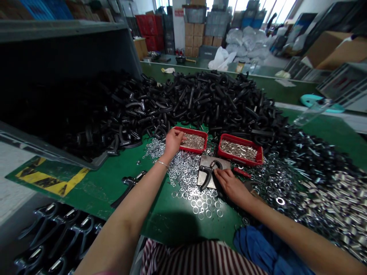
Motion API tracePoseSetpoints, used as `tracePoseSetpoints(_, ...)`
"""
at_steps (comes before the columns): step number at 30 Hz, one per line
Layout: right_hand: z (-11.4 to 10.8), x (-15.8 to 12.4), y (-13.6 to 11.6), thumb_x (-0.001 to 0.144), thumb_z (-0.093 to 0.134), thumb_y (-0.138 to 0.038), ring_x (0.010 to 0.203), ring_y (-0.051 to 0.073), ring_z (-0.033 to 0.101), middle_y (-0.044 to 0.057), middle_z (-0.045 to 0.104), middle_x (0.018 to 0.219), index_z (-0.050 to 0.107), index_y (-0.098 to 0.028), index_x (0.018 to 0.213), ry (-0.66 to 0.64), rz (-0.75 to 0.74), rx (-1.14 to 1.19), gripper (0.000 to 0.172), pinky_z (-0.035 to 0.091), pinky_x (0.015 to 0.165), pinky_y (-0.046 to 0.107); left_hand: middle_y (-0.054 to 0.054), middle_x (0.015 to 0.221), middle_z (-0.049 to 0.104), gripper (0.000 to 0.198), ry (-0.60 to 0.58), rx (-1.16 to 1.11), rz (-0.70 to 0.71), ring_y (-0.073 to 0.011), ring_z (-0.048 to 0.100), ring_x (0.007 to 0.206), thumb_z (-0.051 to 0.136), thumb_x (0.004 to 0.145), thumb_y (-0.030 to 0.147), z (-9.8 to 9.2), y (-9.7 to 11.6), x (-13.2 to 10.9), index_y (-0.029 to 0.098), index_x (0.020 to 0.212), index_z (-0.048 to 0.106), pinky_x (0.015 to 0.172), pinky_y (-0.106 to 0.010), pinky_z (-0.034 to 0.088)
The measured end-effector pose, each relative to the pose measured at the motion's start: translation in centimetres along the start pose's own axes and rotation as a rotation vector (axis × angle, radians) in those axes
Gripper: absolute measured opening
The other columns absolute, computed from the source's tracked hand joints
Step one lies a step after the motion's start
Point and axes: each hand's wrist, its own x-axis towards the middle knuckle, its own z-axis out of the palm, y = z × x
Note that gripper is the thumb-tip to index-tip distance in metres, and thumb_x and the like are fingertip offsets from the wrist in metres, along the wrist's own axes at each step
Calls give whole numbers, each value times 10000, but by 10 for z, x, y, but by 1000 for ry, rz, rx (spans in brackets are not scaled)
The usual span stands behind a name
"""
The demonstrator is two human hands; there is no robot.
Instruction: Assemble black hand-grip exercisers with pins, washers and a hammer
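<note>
My left hand (pixel 173 143) reaches over the left edge of a red tray (pixel 205 142) filled with tiny shiny metal pieces. Its fingertips are pinched together there, and I cannot see what, if anything, is between them. My right hand (pixel 233 185) has its fingers on a black C-shaped frame (pixel 207 176) with a metal stub, holding it against a flat metal plate (pixel 203 160). To the plate's upper right sits a second red tray (pixel 260 156) of small metal pins. A red-handled tool (pixel 242 172) lies just beyond my right hand.
Loose washers (pixel 183 173) and larger rings (pixel 208 204) spread around the plate. A big heap of black frames (pixel 200 95) rises behind the trays, spilling from a grey bin (pixel 97 162). Metal sleeves (pixel 341 196) pile up at right. Another frame (pixel 130 185) lies by my left forearm.
</note>
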Motion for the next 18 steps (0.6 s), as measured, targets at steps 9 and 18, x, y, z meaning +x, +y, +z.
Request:
tracePoseSetpoints(9, -35, -102, 27, 1004, 444, -318, 964, 293, 601, 163, 660, 1066, 614, -158, 1166, 80, 347, -40, 284, 521, 830, 475, -11, 666, 676, 74, -38, -70, -78, -130, 687, 556, 604, 869, 171, -8, -6, 5, 147, 849, 538, 606, -273, 598)
tracePoseSetpoints(18, -55, -149, 29, 958, 465, -525, 748, 260, 607, 109, 615, 809, 554, -216, 876, 27, 527, -11, 332, 501, 661, 377, 0, 742, 677, 176, 34, -201, -17, -101, 667, 547, 647, 858, 266, -3, -2, 7, 147, 916, 531, 568, -239, 590)
